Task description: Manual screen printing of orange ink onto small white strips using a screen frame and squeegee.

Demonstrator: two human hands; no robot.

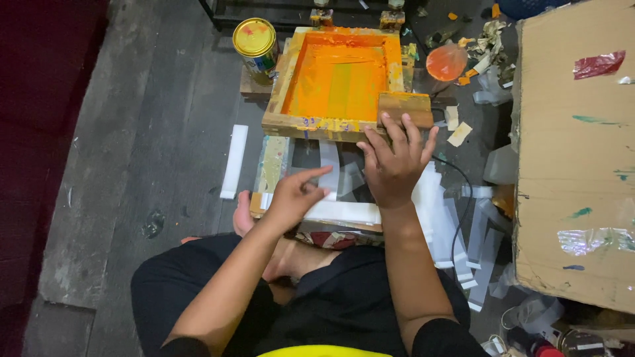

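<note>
Fingers (397,135) of right hand (393,165) spread flat, steadying screen-printing frame (311,125); left hand (294,195) loosely open, pinning white strip (344,211).

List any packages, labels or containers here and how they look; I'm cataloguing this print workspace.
Paint tin: upper left of the wooden screen frame, round, yellow lid, printed label.
Cardboard box: right side, large, brown, with tape scraps and paint smears.
Clear plastic strips: beside the right hand.

A round yellow-lidded paint tin (255,41) stands top left; a brown cardboard box (575,158) at right.
</note>
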